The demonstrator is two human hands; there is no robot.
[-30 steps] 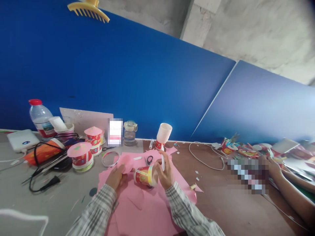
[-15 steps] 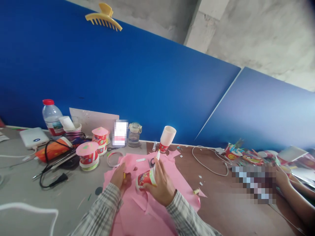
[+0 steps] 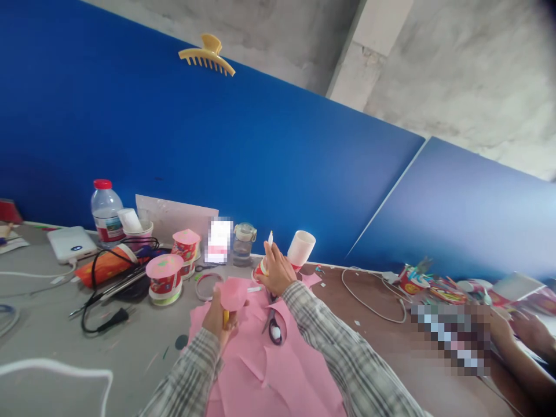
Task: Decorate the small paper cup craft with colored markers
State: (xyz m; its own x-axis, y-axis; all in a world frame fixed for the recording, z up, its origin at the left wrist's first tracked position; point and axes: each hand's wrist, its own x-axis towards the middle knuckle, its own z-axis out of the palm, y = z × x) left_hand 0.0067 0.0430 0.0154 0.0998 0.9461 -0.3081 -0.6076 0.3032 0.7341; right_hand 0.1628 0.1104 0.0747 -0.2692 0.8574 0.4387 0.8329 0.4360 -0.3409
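Note:
My left hand [image 3: 220, 318] is closed on a rounded piece of pink paper [image 3: 233, 294]. A short yellow object [image 3: 226, 319] also shows between its fingers; its kind is unclear. Farther forward, my right hand [image 3: 277, 269] is wrapped round a red patterned paper cup [image 3: 259, 270], mostly hidden by the fingers. A white pointed tip [image 3: 270, 238] sticks up above that hand. Just right of it stands a white paper cup [image 3: 302, 249], its red base partly covered. Black-handled scissors [image 3: 275, 330] lie on cut pink paper sheets [image 3: 295, 370] below my hands.
At left are paper-cup pieces with pink tops [image 3: 164, 272], a red-capped bottle [image 3: 106, 211], a power bank [image 3: 72, 248] and a black cable [image 3: 113, 318]. A lidded jar [image 3: 244, 246] stands by the blue partition [image 3: 260, 145]. Another person's hands [image 3: 495, 324] are at right.
My right hand has moved forward with the red paper cup, uncovering the scissors. A rounded pink paper piece now shows in my left hand. The whole view has shifted slightly.

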